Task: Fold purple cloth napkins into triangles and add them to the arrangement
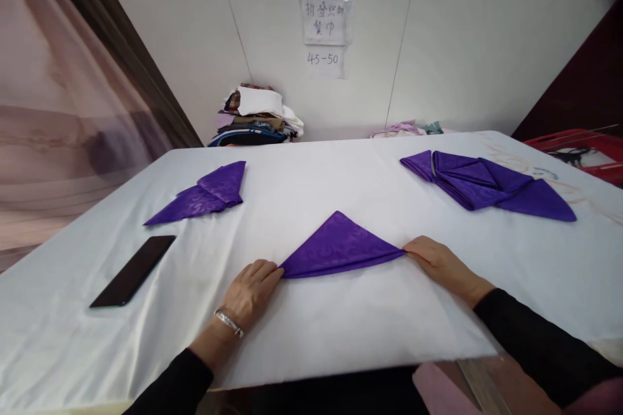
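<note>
The white-covered table (311, 331) bears a purple cloth triangle (341, 248), two purple cloth piles (207, 198) (479, 181) and a dark phone (134, 271)

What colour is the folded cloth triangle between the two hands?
The folded cloth triangle is purple with faint swirls, best seen in the head view.

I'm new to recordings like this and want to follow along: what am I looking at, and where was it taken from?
There's no machine here, just a person's bare hands, seen by one camera worn on the head, looking forward and down. The left hand and right hand each hold one corner of a folded purple triangle on a white-covered table. Farther back lie more folded purple cloth at left and at right. A dark, flat slab lies nearer, on the left.
</note>
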Motion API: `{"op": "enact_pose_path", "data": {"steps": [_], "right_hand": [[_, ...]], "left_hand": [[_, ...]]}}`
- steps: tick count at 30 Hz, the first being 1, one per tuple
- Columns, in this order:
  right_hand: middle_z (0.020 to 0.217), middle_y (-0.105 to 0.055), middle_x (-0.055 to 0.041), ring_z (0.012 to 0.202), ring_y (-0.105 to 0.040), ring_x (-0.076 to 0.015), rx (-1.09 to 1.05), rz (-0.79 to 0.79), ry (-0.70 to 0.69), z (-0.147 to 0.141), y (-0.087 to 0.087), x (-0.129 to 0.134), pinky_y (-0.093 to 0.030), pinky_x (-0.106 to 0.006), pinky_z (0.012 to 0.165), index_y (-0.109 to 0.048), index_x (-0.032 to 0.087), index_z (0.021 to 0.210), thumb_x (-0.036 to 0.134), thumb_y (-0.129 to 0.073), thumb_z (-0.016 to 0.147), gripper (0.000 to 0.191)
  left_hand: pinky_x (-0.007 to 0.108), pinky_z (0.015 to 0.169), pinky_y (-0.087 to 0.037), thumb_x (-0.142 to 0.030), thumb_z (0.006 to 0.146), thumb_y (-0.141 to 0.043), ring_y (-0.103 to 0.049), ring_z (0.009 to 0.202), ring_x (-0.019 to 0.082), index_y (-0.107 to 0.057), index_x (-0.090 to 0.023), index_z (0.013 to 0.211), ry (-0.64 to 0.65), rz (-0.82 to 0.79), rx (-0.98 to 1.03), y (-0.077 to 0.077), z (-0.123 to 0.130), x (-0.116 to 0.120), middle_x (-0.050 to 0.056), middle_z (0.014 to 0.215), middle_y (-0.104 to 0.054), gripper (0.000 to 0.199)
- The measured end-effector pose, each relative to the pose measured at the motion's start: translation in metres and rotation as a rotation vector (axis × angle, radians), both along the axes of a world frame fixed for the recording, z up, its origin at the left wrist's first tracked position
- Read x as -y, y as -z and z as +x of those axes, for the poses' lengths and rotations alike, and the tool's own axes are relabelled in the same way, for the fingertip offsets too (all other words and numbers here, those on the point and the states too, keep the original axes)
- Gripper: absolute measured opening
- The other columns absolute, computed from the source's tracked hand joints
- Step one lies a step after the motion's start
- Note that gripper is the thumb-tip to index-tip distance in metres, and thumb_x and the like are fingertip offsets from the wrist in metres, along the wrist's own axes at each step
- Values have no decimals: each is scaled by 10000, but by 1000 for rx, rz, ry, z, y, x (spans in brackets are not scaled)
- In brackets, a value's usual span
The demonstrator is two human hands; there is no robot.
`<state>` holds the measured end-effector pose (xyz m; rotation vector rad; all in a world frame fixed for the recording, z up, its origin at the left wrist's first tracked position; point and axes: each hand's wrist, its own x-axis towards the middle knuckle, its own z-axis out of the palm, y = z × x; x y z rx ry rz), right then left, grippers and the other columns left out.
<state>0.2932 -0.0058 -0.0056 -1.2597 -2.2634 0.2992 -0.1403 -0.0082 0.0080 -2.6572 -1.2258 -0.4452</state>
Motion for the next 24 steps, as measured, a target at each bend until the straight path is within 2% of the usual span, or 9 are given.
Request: {"op": "enact_pose_path", "data": {"steps": [4, 7, 11, 14, 16, 19, 24], "right_hand": [[964, -619, -79, 897, -566, -204, 101, 96, -47, -1, -1, 4, -501, -369, 780, -630, 217, 991, 154, -414, 882, 250], [977, -612, -82, 905, -561, -207, 133, 113, -36, -2, -1, 7, -501, -372, 778, -627, 217, 997, 138, -418, 875, 255], [1059, -589, -80, 980, -545, -214, 124, 85, -42, -4, -6, 13, -482, -400, 843, -595, 230, 1071, 102, -418, 845, 314], [1160, -547, -86, 1066, -506, -229, 78, 80, -30, -9, -16, 18, -446, -434, 908, -531, 227, 1173, 122, -463, 819, 376], [1169, -545, -87, 1079, -498, -232, 31, 100, -28, -18, -22, 19, -441, -439, 913, -517, 227, 1189, 172, -494, 830, 363], [1098, -585, -85, 1021, -527, -218, -3, 137, -45, -39, -27, 14, -454, -415, 876, -563, 218, 1118, 222, -498, 862, 264], [995, -623, -81, 918, -551, -209, 87, 192, -130, -68, -22, 0, -456, -391, 795, -626, 199, 998, 216, -486, 879, 184]], "left_hand": [[317, 736, -468, -154, 862, -422, -564, 831, 182, -606, -195, 970, -12, 28, 34, 2, 1, 4, 56, 878, -645, 217], [341, 769, -464, -199, 851, -456, -568, 864, 190, -595, -192, 1014, -15, 4, 72, -3, 8, 7, 65, 921, -637, 215], [359, 813, -457, -268, 864, -478, -564, 919, 196, -564, -188, 1100, 11, -18, 141, -9, 31, 5, 75, 999, -628, 264], [356, 814, -454, -279, 873, -477, -558, 927, 194, -565, -180, 1104, 49, -29, 191, -8, 53, -1, 76, 1007, -629, 266], [354, 804, -454, -278, 875, -474, -555, 911, 190, -576, -186, 1089, 64, -35, 208, -6, 66, -6, 72, 995, -629, 254], [343, 777, -451, -265, 870, -482, -549, 866, 184, -597, -189, 1053, 52, -38, 202, -1, 79, -11, 64, 958, -629, 229], [322, 728, -423, -255, 867, -485, -527, 823, 175, -610, -202, 991, 45, 19, 127, 3, 87, -12, 47, 909, -629, 184]]}}
